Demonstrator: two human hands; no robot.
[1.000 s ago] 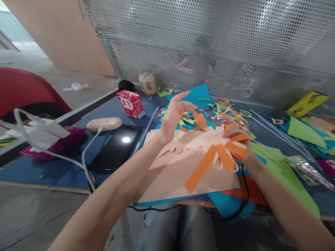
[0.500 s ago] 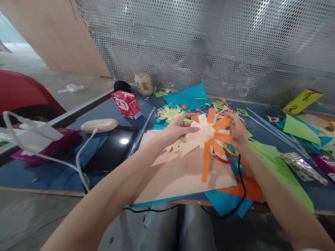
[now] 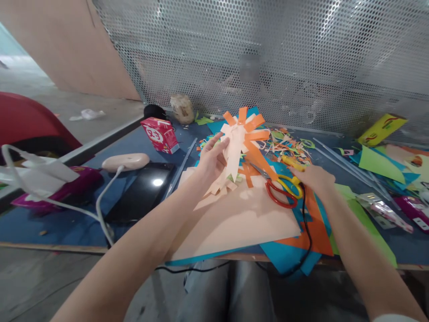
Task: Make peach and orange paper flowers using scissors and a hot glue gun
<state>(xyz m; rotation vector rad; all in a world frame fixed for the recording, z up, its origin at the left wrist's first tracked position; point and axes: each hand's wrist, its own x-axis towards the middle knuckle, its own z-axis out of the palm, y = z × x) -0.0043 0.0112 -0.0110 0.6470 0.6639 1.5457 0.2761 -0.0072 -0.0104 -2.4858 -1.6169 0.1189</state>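
Note:
My left hand [image 3: 211, 157] holds up a paper flower [image 3: 241, 138] made of peach and orange strips, tilted upright above the table. My right hand [image 3: 313, 176] has let go of it and lies palm down beside the scissors [image 3: 280, 188] with red and yellow handles, its fingers touching a yellow thing [image 3: 292, 163] I cannot make out. Under both hands lies a large peach sheet [image 3: 234, 223] on blue and orange sheets.
A black tablet [image 3: 142, 190], a pale oval device [image 3: 125, 162] with a white cable and a red carton [image 3: 160, 134] lie to the left. Paper scraps [image 3: 288, 145] sit behind the flower. Green sheets [image 3: 380, 163] and a yellow box [image 3: 382, 129] are at right. A perforated metal wall [image 3: 268, 58] closes the back.
The paper flower was lifted off the peach sheet and turned upright in my left hand. My right hand released it and dropped to the scissors, which are now uncovered.

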